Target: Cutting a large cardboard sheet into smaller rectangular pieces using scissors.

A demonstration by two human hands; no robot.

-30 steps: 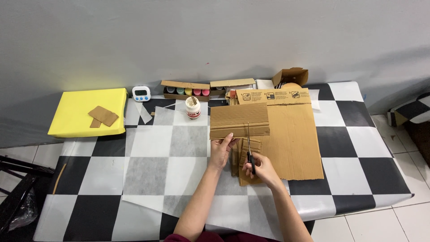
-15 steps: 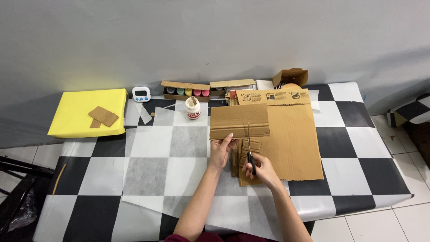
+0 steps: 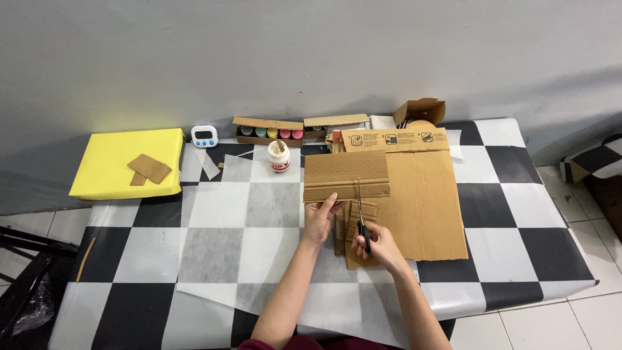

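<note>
While left hand (image 3: 319,217) pinches the stiff, light cardboard piece (image 3: 346,175) at its lower edge, right hand (image 3: 379,243) grips scissors (image 3: 362,217) just beside

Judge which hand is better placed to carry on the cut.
Right. The right hand already holds the scissors, blades pointing up at the cardboard piece; the left hand grips that piece's lower edge.

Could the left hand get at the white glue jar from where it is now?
Probably yes: the left hand holds the cardboard piece's lower edge, and the glue jar stands up-left with only bare paper sheet between.
</note>
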